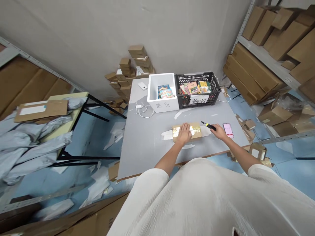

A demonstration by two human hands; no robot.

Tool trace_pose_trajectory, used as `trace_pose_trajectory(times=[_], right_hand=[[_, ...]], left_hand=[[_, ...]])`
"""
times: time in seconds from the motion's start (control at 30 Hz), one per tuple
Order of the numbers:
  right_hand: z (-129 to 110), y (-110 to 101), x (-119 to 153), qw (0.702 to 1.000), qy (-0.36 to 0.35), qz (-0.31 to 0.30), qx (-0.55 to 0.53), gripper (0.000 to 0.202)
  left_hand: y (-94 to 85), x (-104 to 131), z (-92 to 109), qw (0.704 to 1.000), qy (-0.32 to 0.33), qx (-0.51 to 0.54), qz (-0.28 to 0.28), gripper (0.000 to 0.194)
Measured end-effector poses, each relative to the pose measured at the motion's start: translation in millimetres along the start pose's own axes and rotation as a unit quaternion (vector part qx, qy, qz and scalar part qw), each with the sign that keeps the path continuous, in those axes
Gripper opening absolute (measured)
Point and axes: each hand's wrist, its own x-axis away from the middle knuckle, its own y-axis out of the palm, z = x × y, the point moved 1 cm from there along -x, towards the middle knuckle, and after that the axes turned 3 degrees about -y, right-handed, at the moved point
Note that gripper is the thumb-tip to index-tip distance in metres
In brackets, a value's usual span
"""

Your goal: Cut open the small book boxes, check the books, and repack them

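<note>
A brown, oblong, tape-wrapped cardboard box (196,130) lies on the grey table (145,144), long axis nine-to-three; the left hand (184,133) rests flat atop it, fingers outstretched toward twelve — whether spread, I cannot tell. At three o'clock, the right hand's (219,131) curled fingers grip a yellow-and-black utility knife (210,126) — blade toward ten.

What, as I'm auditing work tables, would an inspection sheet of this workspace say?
Surface: grey tabletop with white patches.
Things handled: small brown taped cardboard box, on the tabletop; black-and-yellow utility knife, tip apart from that box.
Clutter: pink-screened phone; white foam box and black plastic crate, both holding books.
Grips: left grip resting on the cardboard box; right grip closed around the knife.
Cables: white cable with plug, beside the foam box.
Surroundings: stacked brown cartons by the wall; white scraps on blue floor.
</note>
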Motion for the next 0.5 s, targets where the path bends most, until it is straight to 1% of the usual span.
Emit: trace_pose_trajectory(times=[0.07,0.17,0.23,0.3,0.4,0.5], right_hand=[[-12,7,-14,1.0,-0.016,-0.003,-0.023,0.045],[-37,24,-42,0.997,-0.067,-0.013,-0.045,0.044],[-56,36,-63,0.994,-0.1,-0.031,-0.044,0.042],[-74,48,-79,0.992,-0.114,-0.057,-0.027,0.041],[-91,63,-90,0.988,-0.112,-0.107,0.002,0.04],[-93,68,-89,0.988,-0.099,-0.118,0.02,0.041]], left_hand=[[-5.6,11,-3,1.0,0.006,0.001,-0.003,0.067],[-14.2,35,-8,1.0,-0.002,-0.005,0.008,0.067],[-17.7,53,-11,0.999,-0.024,-0.015,0.019,0.059],[-18.5,67,-12,0.999,-0.042,-0.027,0.018,0.05],[-15.7,79,-11,0.997,-0.069,-0.029,0.0,0.043],[-12.7,80,-11,0.995,-0.095,-0.022,-0.006,0.041]])
